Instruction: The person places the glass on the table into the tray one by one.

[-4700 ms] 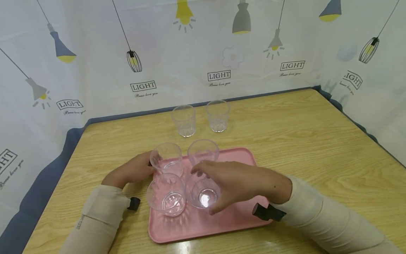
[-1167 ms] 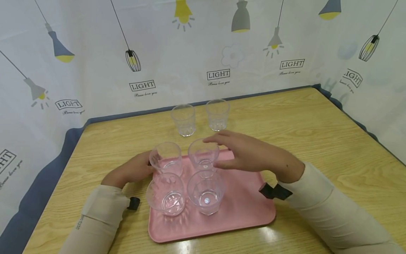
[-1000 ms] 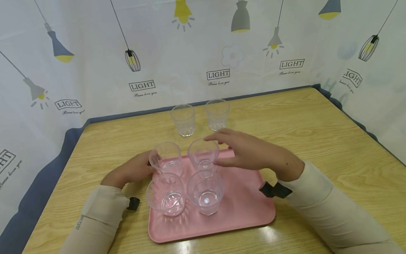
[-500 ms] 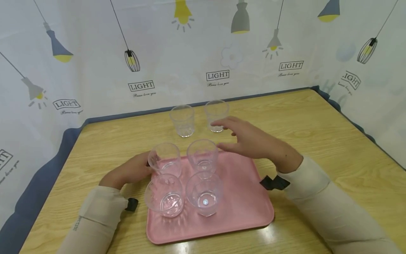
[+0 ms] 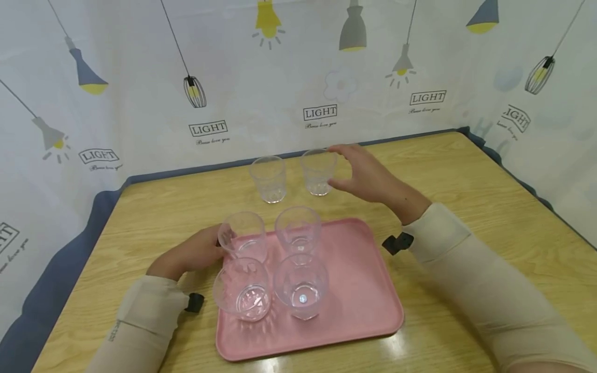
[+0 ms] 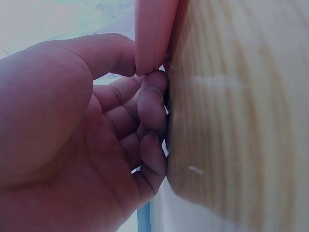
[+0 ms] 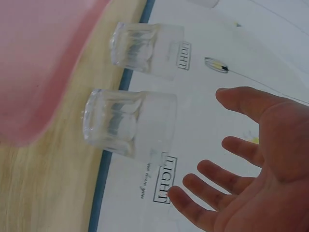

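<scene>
My left hand (image 5: 200,247) grips the left edge of a pink tray (image 5: 359,290); in the left wrist view the thumb lies on the rim (image 6: 153,43) and curled fingers (image 6: 152,108) sit beside and under it. Several clear plastic cups stand upright on the tray: a back-left cup (image 5: 242,233), a back-right cup (image 5: 298,230), a front-left cup (image 5: 242,290) and a front-right cup (image 5: 302,287). My right hand (image 5: 368,173) is spread beside the farther right cup (image 5: 319,171), its fingers apart from that cup in the right wrist view. Another clear cup (image 5: 269,178) stands to its left.
The wooden table (image 5: 448,207) carries the tray near its front. A white curtain (image 5: 154,72) printed with lamps hangs behind and at both sides, with a dark blue hem (image 5: 196,167) along the table's back edge.
My right hand let go of the front-right cup on the tray, then moved back and away to the farther right cup. My left hand has stayed at the tray's edge.
</scene>
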Motion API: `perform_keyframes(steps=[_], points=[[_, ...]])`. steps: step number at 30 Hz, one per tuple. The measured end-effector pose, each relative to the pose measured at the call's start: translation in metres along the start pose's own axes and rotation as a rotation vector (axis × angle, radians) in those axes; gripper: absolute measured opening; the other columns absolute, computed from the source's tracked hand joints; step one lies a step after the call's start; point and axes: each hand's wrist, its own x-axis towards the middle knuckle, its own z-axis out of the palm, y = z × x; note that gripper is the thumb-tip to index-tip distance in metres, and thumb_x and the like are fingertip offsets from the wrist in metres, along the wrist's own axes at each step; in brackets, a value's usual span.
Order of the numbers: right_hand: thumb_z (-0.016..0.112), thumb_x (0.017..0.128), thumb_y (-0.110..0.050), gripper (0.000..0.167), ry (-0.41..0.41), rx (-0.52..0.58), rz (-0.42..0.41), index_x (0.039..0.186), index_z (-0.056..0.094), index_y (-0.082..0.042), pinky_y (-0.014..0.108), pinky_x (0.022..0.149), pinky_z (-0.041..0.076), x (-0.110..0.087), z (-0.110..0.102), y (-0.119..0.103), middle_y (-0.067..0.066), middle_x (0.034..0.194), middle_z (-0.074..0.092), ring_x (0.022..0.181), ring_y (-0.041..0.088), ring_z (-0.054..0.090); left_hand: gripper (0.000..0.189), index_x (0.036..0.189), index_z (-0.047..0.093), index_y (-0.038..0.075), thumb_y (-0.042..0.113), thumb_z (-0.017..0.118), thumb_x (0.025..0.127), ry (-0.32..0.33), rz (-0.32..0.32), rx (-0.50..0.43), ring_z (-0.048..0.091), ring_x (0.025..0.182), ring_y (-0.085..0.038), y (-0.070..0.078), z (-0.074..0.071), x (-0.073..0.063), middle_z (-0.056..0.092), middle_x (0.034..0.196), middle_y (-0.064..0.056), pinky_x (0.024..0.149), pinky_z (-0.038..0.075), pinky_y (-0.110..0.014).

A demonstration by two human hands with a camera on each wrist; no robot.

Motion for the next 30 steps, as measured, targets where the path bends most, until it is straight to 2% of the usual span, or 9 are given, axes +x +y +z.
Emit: perform_keyframes(steps=[6, 12, 16, 20, 23, 27, 30], points=[[0.074, 0.089, -0.030, 0.078, -0.060, -0.008, 0.062, 0.153, 0.035, -0.007, 0.055, 0.113, 0.036, 0.014, 0.005, 0.015, 0.018, 0.154, 0.039, 0.141, 0.037, 0.037, 0.015, 0.109, 0.060, 0.009, 0.013, 0.060, 0.095, 0.003, 0.001, -0.006, 0.059, 0.108, -0.027, 0.000, 0.001, 0.001, 0.066, 0.111, -0.010, 0.099, 0.047, -0.052], [0.072, 0.091, -0.037, 0.086, -0.120, 0.061, 0.149, 0.157, 0.026, -0.009, 0.056, 0.109, 0.041, 0.027, 0.011, 0.028, 0.022, 0.156, 0.034, 0.140, 0.040, 0.040, 0.016, 0.111, 0.060, 0.009, 0.014, 0.060, 0.096, 0.004, 0.001, -0.005, 0.059, 0.114, -0.029, -0.001, 0.001, 0.000, 0.066, 0.114, -0.011, 0.103, 0.045, -0.055], [0.072, 0.090, -0.042, 0.092, -0.146, 0.095, 0.200, 0.159, 0.019, -0.009, 0.056, 0.110, 0.040, 0.037, 0.016, 0.034, 0.022, 0.157, 0.033, 0.142, 0.041, 0.038, 0.017, 0.112, 0.060, 0.009, 0.014, 0.060, 0.096, 0.003, -0.007, -0.008, 0.058, 0.116, -0.031, -0.002, 0.001, -0.001, 0.066, 0.116, -0.012, 0.104, 0.044, -0.056], [0.071, 0.090, -0.045, 0.096, -0.167, 0.119, 0.237, 0.159, 0.016, -0.009, 0.056, 0.112, 0.038, 0.044, 0.021, 0.039, 0.023, 0.157, 0.035, 0.142, 0.041, 0.038, 0.026, 0.122, 0.060, 0.007, 0.016, 0.060, 0.097, 0.003, -0.018, -0.010, 0.056, 0.125, -0.036, -0.002, 0.001, -0.002, 0.064, 0.126, -0.016, 0.108, 0.041, -0.059], [0.071, 0.089, -0.045, 0.097, -0.177, 0.141, 0.259, 0.160, 0.015, -0.009, 0.055, 0.113, 0.037, 0.047, 0.024, 0.040, 0.022, 0.157, 0.035, 0.142, 0.040, 0.038, 0.025, 0.121, 0.060, 0.008, 0.016, 0.060, 0.097, 0.002, -0.015, 0.000, 0.057, 0.124, -0.035, -0.003, 0.001, -0.001, 0.065, 0.125, -0.015, 0.108, 0.042, -0.058], [0.071, 0.089, -0.046, 0.098, -0.187, 0.175, 0.284, 0.160, 0.013, -0.010, 0.055, 0.113, 0.038, 0.047, 0.026, 0.039, 0.021, 0.157, 0.034, 0.142, 0.039, 0.039, 0.016, 0.111, 0.060, 0.009, 0.013, 0.060, 0.096, 0.004, -0.003, 0.010, 0.059, 0.114, -0.030, -0.003, 0.001, 0.001, 0.067, 0.115, -0.012, 0.103, 0.046, -0.055], [0.071, 0.090, -0.046, 0.099, -0.192, 0.193, 0.297, 0.160, 0.011, -0.011, 0.054, 0.112, 0.038, 0.047, 0.027, 0.038, 0.021, 0.157, 0.033, 0.140, 0.039, 0.041, 0.016, 0.111, 0.061, 0.008, 0.013, 0.061, 0.095, 0.006, 0.004, 0.004, 0.060, 0.115, -0.030, -0.002, 0.001, 0.001, 0.067, 0.114, -0.011, 0.103, 0.046, -0.055]])
